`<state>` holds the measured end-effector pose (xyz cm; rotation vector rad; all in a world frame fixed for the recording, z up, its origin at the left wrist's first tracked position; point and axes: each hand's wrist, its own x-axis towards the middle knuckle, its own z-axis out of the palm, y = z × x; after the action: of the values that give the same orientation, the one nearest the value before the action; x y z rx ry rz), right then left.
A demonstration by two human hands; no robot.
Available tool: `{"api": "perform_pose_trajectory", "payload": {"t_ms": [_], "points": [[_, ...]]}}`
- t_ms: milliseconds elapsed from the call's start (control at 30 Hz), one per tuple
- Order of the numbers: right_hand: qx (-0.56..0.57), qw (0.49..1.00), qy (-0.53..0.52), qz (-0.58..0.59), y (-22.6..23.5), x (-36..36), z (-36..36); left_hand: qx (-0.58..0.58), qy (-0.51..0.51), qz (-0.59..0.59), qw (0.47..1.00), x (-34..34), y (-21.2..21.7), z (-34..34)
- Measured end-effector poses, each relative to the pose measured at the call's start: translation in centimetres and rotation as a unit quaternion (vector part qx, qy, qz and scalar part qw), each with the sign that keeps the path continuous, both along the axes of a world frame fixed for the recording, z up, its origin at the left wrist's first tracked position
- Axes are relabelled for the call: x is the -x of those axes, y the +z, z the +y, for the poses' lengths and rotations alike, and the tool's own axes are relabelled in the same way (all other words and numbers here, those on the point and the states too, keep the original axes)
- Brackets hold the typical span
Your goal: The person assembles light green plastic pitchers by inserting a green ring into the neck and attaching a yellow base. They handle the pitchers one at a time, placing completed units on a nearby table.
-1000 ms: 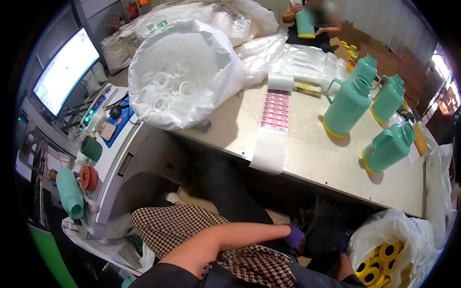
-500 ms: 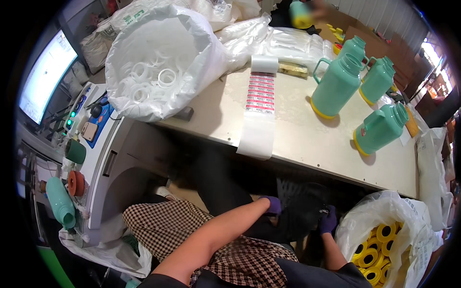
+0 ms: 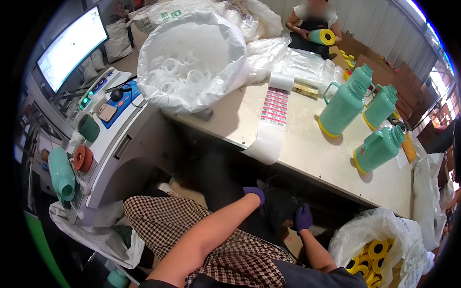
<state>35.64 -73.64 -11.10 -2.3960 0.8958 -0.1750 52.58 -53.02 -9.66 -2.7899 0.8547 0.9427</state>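
Observation:
Both of my hands wear purple gloves and are low, below the front edge of the table. Between them, over my lap, lies a dark black thing [image 3: 278, 209] that looks soft, perhaps cloth or a bag; its kind is hard to make out in the shadow. My left hand [image 3: 255, 194] rests against its left side, with the fingers hidden. My right hand [image 3: 303, 218] is closed at its right edge, seemingly gripping it. A houndstooth cloth [image 3: 168, 221] covers my legs.
Green jugs [image 3: 342, 109] with yellow bases stand on the table [image 3: 312, 144], beside a label roll [image 3: 274, 108]. A white sack [image 3: 192, 41] holds clear rings. At lower right, a bag [image 3: 343, 235] holds yellow rings. Across the table, a co-worker [image 3: 314, 33] holds a green jug.
The view has shifted, so the table and monitor appear moved. Both my hands and the black thing now appear further left and slightly higher. The co-worker is now more fully in view.

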Motion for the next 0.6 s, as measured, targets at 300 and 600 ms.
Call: {"api": "perform_pose_trajectory", "payload": {"t_ms": [300, 600], "points": [[-0.025, 0.991, 0.013, -0.128, -2.1, -0.1, -0.4, 0.422, -0.036, -0.142, 0.895, 8.2, 14.9, 10.0], [-0.167, 0.906, -0.077, -0.382, -4.8, -4.8, -4.3, 0.464, -0.073, -0.17, 0.866, 10.4, 12.9, 12.9]]}}
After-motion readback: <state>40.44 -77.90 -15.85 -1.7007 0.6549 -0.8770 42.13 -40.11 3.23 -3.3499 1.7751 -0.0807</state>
